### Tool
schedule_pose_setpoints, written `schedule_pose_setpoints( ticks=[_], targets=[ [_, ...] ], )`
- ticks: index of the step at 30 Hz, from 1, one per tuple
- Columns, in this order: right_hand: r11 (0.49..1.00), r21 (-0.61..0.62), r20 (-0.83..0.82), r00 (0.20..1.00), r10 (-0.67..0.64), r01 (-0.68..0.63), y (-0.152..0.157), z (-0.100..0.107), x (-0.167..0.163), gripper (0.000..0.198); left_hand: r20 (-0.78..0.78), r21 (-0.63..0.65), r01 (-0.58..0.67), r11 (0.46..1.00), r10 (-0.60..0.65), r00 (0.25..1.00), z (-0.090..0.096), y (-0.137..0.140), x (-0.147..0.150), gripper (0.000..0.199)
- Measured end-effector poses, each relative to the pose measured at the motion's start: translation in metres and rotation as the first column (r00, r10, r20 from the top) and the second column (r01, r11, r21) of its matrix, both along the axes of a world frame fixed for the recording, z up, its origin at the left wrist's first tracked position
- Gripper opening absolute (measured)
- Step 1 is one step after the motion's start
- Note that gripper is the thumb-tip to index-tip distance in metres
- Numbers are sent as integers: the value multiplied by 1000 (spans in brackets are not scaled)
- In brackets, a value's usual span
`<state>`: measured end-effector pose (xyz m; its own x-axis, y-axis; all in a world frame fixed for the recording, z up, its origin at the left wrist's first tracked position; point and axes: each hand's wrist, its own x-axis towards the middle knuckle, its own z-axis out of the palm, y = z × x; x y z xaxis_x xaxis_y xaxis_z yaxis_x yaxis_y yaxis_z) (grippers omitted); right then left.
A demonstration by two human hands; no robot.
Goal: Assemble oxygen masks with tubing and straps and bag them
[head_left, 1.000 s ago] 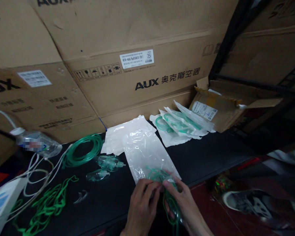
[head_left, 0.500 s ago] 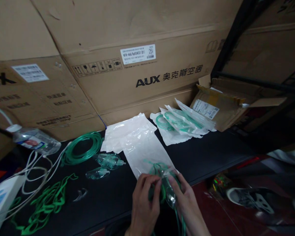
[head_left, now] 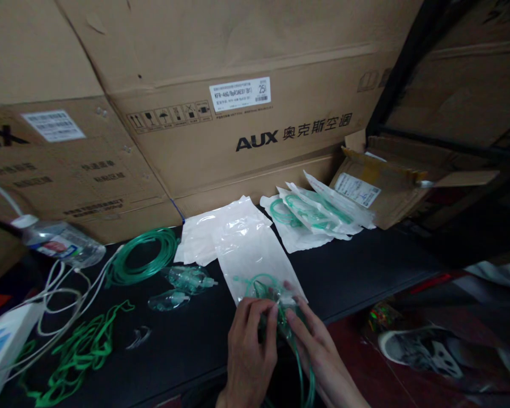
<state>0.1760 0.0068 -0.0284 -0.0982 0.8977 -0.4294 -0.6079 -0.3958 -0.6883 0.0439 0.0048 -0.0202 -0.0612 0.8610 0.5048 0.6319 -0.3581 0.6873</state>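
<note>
Evidently in use: one bundle of translucent green tubing [head_left: 300, 368] with a clear plastic fitting [head_left: 285, 298], held between both hands over the near end of a pouch. Left hand [head_left: 253, 345]: thumb and forefinger pinched together at the bundle, exact part hidden. Right hand [head_left: 321, 343]: curled around its other side, seemingly steadying it while loose loops hang below.

Just beyond the hands: one white pouch [head_left: 257, 255], glossy film, wrinkled, flat, overlapping further white pouches [head_left: 215, 229]; perhaps spread so for easy reach. Beyond and right of the hands: filled pouches [head_left: 318, 212], green loops showing through, fanned against an open cardboard carton [head_left: 361, 190], presumably for taking singly.

Left of the hands, apparently sorted by kind on the matt black bench [head_left: 357, 269]: clear green-tinted masks [head_left: 187, 279], moulded, cupped; small curved clear pieces [head_left: 140, 338]; flat green straps [head_left: 87, 345], tangled; smooth green tubing coil [head_left: 119, 272], wound round, lying beyond the straps.
</note>
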Motion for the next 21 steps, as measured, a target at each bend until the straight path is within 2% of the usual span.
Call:
schedule_pose_setpoints(
  ticks=[3,5,9,12,15,17,21],
  targets=[
    [994,52,140,985,-103,96,5,1,-7,71,-29,27,116,993,-115,993,-4,-4,-4,15],
    [990,37,197,970,-141,137,8,0,-13,73,-55,45,137,990,-134,989,-7,-4,-7,15],
    [993,-32,158,982,-104,110,6,-2,-20,61,-146,17,40,999,-37,989,-11,2,-8,12],
    [997,-73,-22,1000,4,-5,1,2,-17,49,-184,-8,-38,999,36,982,-14,5,-5,12],
    [994,-30,-138,986,97,-102,-3,4,-11,50,-208,-13,-86,996,81,975,-17,6,-4,12],
    [996,-2,-112,989,93,-94,-4,2,-8,54,-223,-17,-101,995,94,970,-18,5,-4,12],
    [998,34,28,998,-52,51,-3,-4,-5,46,-237,-19,-93,996,86,968,-17,5,-4,11]
  ],
)
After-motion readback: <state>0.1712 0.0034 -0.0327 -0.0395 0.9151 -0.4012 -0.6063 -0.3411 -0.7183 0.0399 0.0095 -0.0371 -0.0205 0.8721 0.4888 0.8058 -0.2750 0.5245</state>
